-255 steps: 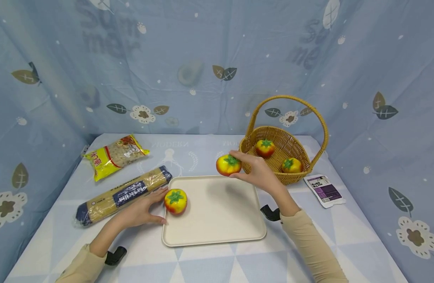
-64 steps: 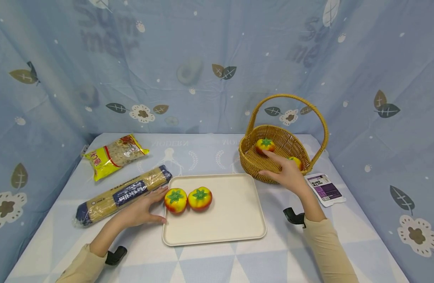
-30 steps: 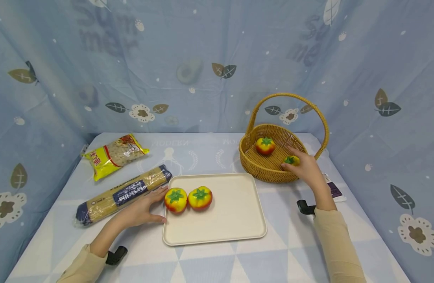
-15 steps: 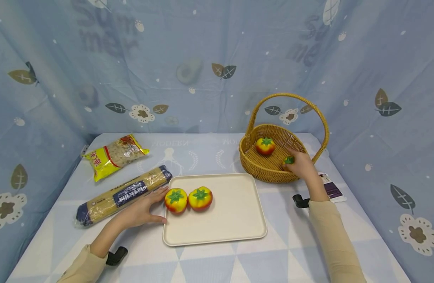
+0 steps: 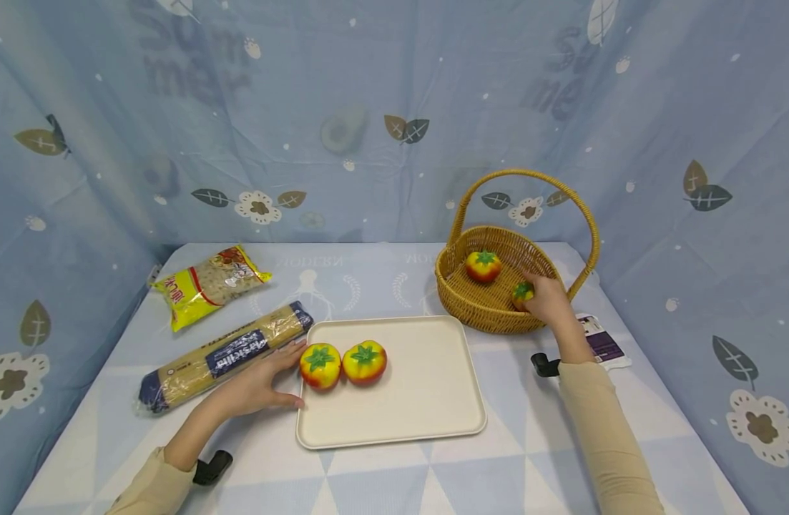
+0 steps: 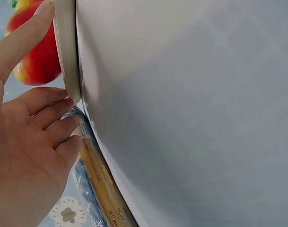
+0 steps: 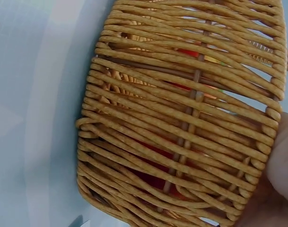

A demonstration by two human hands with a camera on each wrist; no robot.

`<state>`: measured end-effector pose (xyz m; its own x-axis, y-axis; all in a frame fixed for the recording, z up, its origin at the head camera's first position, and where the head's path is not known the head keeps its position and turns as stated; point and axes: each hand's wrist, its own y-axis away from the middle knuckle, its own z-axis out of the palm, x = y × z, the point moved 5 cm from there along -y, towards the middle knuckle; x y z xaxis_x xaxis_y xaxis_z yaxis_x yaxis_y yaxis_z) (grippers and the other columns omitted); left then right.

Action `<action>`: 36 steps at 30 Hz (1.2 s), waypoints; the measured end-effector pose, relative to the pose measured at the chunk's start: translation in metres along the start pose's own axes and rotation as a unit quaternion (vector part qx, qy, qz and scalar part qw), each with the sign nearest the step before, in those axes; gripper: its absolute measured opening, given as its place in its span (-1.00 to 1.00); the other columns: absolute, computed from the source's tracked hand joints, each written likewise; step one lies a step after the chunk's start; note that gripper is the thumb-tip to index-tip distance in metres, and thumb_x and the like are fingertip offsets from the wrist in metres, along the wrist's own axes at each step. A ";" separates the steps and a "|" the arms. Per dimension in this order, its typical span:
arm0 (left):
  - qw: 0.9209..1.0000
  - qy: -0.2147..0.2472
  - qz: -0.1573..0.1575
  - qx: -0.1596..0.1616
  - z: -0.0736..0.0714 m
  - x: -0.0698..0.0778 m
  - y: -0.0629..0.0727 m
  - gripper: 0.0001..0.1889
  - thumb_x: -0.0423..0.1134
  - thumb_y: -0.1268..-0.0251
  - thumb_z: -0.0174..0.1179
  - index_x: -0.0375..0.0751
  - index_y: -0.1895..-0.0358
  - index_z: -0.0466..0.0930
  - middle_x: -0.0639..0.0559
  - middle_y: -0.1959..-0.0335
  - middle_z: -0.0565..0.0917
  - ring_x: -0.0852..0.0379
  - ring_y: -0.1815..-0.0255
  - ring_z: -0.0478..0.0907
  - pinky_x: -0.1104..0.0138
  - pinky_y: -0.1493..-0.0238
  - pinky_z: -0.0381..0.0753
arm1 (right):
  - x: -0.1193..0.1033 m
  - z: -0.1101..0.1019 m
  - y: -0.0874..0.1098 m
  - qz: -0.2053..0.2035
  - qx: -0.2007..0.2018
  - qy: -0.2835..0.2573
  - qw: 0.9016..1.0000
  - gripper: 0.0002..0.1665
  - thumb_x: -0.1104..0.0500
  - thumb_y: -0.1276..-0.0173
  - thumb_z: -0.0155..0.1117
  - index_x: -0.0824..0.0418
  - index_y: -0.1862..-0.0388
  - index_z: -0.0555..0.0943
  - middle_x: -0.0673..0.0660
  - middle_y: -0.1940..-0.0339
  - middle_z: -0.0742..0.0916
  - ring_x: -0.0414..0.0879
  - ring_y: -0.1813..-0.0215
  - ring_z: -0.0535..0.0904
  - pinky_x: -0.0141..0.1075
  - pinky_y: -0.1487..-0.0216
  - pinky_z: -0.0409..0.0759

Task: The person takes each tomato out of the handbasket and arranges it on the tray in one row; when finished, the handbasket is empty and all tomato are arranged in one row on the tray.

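My right hand (image 5: 551,300) reaches into the wicker basket (image 5: 491,318) and grips a yellow-red tomato (image 5: 521,292) with a green leafy top, partly hidden by the fingers. In the right wrist view the weave (image 6: 70,92) is not shown; there the basket wall (image 7: 181,118) covers most of the hand, leaving part of it at the right edge. A second tomato (image 5: 483,266) lies farther back in the basket. My left hand (image 5: 255,386) rests at the left edge of the cream tray (image 5: 407,400), fingers extended. Two tomatoes sit side by side on it, a left one (image 5: 320,366) and a right one (image 5: 365,363).
A long pack of pasta (image 5: 227,356) lies left of the tray beside my left hand. Behind it is a yellow bag (image 5: 214,285). A white-and-purple packet (image 5: 603,342) lies right of the basket, partly behind the right arm. The basket's tall handle (image 5: 521,172) arches overhead.
A second tomato has come onto the tray from my right hand. That hand then went back to the basket and closed round the tomato at its right side. My left hand stays put.
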<state>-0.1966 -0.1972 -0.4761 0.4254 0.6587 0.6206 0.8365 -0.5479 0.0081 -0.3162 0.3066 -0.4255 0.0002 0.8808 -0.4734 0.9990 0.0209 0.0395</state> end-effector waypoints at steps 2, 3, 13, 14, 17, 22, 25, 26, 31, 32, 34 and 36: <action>1.000 -0.002 0.001 -0.001 0.000 0.000 0.000 0.02 0.08 0.07 0.47 -0.41 -0.42 0.21 -0.29 -0.46 0.16 -0.30 -0.46 0.06 -0.16 -0.40 0.06 | 0.000 0.001 -0.001 0.007 -0.005 0.006 1.000 -0.22 0.49 -0.19 0.20 0.47 -0.42 0.21 0.56 -0.28 0.40 0.40 -0.23 0.39 0.18 -0.21 0.43; 1.000 -0.004 0.001 -0.001 0.000 0.000 0.000 0.02 0.08 0.07 0.47 -0.41 -0.41 0.21 -0.29 -0.46 0.17 -0.30 -0.46 0.06 -0.16 -0.40 0.06 | 0.001 0.001 -0.002 0.010 -0.008 0.010 1.000 -0.22 0.48 -0.20 0.19 0.48 -0.42 0.21 0.57 -0.28 0.40 0.40 -0.23 0.39 0.18 -0.21 0.43; 1.000 -0.004 -0.002 0.000 -0.001 0.002 0.002 0.01 0.09 0.08 0.47 -0.43 -0.39 0.24 -0.30 -0.45 0.17 -0.31 -0.45 0.07 -0.16 -0.40 0.06 | 0.000 0.003 -0.002 0.021 0.000 0.021 1.000 -0.23 0.40 -0.21 0.26 0.51 -0.39 0.23 0.59 -0.23 0.43 0.40 -0.19 0.42 0.18 -0.20 0.43; 1.000 -0.004 -0.003 -0.001 -0.001 0.002 0.002 0.01 0.09 0.08 0.47 -0.43 -0.39 0.24 -0.30 -0.46 0.17 -0.31 -0.45 0.07 -0.17 -0.40 0.06 | 0.000 0.003 -0.002 0.021 0.002 0.021 1.000 -0.23 0.38 -0.22 0.27 0.51 -0.39 0.24 0.58 -0.23 0.44 0.40 -0.19 0.42 0.18 -0.20 0.43; 1.000 -0.004 -0.004 -0.001 -0.001 0.002 0.002 0.01 0.09 0.08 0.47 -0.43 -0.40 0.23 -0.30 -0.46 0.17 -0.32 -0.45 0.06 -0.16 -0.40 0.06 | 0.000 0.004 -0.001 0.019 0.003 0.023 1.000 -0.23 0.31 -0.24 0.30 0.54 -0.37 0.25 0.59 -0.21 0.46 0.40 -0.17 0.44 0.19 -0.17 0.45; 1.000 -0.005 -0.006 -0.003 -0.001 0.002 0.002 0.02 0.10 0.08 0.46 -0.42 -0.40 0.23 -0.29 -0.46 0.16 -0.31 -0.45 0.06 -0.16 -0.40 0.06 | -0.001 0.004 -0.001 0.024 0.005 0.020 0.999 -0.22 0.24 -0.27 0.30 0.56 -0.36 0.25 0.59 -0.20 0.46 0.38 -0.16 0.44 0.19 -0.16 0.46; 1.000 -0.005 -0.008 -0.004 -0.001 0.002 0.001 0.02 0.11 0.07 0.45 -0.41 -0.41 0.22 -0.29 -0.47 0.16 -0.31 -0.46 0.05 -0.17 -0.40 0.06 | 0.000 0.003 0.000 0.026 0.009 0.016 0.999 -0.21 0.23 -0.27 0.30 0.55 -0.37 0.24 0.58 -0.22 0.45 0.38 -0.18 0.43 0.19 -0.17 0.46; 1.000 -0.005 -0.009 -0.005 -0.001 0.002 0.001 0.02 0.11 0.07 0.45 -0.41 -0.41 0.22 -0.28 -0.47 0.15 -0.31 -0.46 0.05 -0.17 -0.40 0.06 | 0.000 0.003 0.000 0.026 0.010 0.014 1.000 -0.21 0.24 -0.27 0.30 0.55 -0.38 0.23 0.58 -0.23 0.45 0.38 -0.18 0.43 0.19 -0.17 0.46; 1.000 -0.005 -0.011 -0.006 -0.001 0.001 0.001 0.03 0.12 0.07 0.45 -0.40 -0.42 0.21 -0.29 -0.47 0.15 -0.31 -0.46 0.05 -0.19 -0.39 0.05 | 0.000 0.002 0.002 0.025 0.013 0.005 1.000 -0.21 0.25 -0.28 0.31 0.53 -0.39 0.22 0.57 -0.23 0.44 0.37 -0.20 0.42 0.19 -0.20 0.44; 1.000 -0.006 -0.011 -0.007 -0.001 0.001 0.001 0.03 0.13 0.06 0.44 -0.40 -0.42 0.20 -0.29 -0.47 0.15 -0.31 -0.46 0.05 -0.20 -0.39 0.05 | 0.000 0.001 0.002 0.023 0.014 0.003 1.000 -0.21 0.25 -0.28 0.31 0.53 -0.39 0.22 0.57 -0.23 0.44 0.38 -0.20 0.41 0.20 -0.20 0.43; 1.000 -0.005 -0.012 -0.007 -0.001 0.001 0.001 0.04 0.13 0.06 0.44 -0.40 -0.43 0.20 -0.29 -0.46 0.15 -0.31 -0.46 0.05 -0.19 -0.39 0.06 | -0.001 0.000 0.004 0.015 0.021 0.005 1.000 -0.21 0.25 -0.27 0.32 0.53 -0.38 0.24 0.57 -0.23 0.45 0.38 -0.20 0.41 0.20 -0.21 0.42; 1.000 -0.005 -0.012 -0.007 -0.001 0.001 0.001 0.04 0.13 0.07 0.44 -0.40 -0.42 0.20 -0.29 -0.46 0.16 -0.31 -0.46 0.05 -0.18 -0.39 0.07 | -0.002 -0.001 0.006 0.005 0.029 0.005 1.000 -0.21 0.25 -0.25 0.34 0.53 -0.37 0.26 0.57 -0.21 0.47 0.39 -0.19 0.42 0.20 -0.21 0.42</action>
<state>-0.1955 -0.1972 -0.4747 0.4097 0.6767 0.6117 0.8415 -0.5392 0.0330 -0.3106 0.3053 -0.4232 0.0102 0.8860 -0.4636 0.9999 -0.0152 -0.0071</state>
